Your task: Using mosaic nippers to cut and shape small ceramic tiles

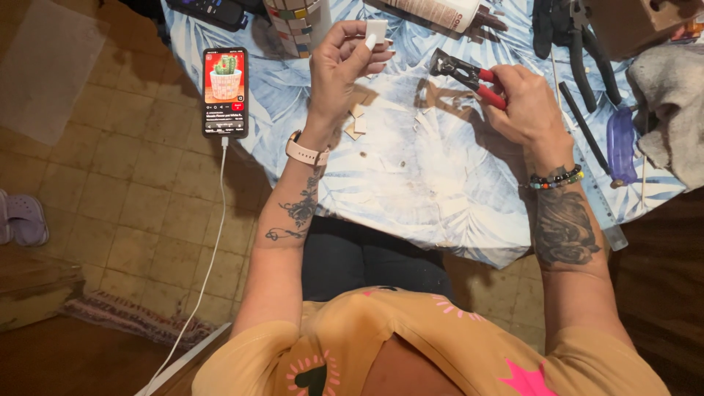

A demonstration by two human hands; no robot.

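Closest to the lens, an orange shirt (pixel 411 345) with pink marks fills the bottom of the view, and two tattooed forearms reach up from it over the table (pixel 411 183) with its pale blue leaf-print cloth. The left hand (pixel 345 62) is up off the cloth, fingers curled in, thumb and fingertips pinching a small white tile piece (pixel 375 31) by its lower edge. It looks light, stiff and brittle, the sort of thing that snaps rather than bends, with edges that could be sharp, so a flat-faced pinch like this one suits it. The right hand (pixel 524 99) is closed around the red handles of a pair of nippers (pixel 466 73), dark jaws pointing left towards the tile piece but well apart from it. Between the hands, small tan and white offcuts (pixel 357 121) lie scattered on the cloth. A phone (pixel 225 92) on a white cable sits at the table's left edge, a mosaic-covered pot (pixel 297 26) stands just beside the raised hand, and black pliers (pixel 579 51), a glue tube (pixel 440 11) and a grey cloth (pixel 671 95) crowd the far right.
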